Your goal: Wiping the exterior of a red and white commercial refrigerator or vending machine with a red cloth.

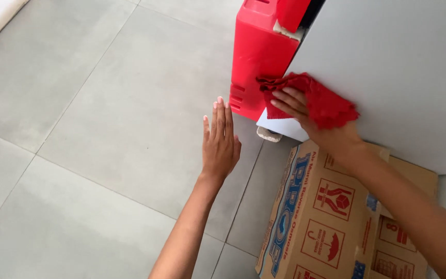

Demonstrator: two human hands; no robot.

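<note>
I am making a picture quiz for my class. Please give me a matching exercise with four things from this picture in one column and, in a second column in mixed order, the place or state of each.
Things:
1. Left hand
2. Right hand
3. Cloth
4. Box

Place or state:
A. Lies on the tiled floor, below the right forearm
B. Red, pressed against the white panel
C. Open and flat, fingers together, holds nothing
D. Holds the cloth beside the red casing

Pairs: 1-C, 2-D, 3-B, 4-A
</note>
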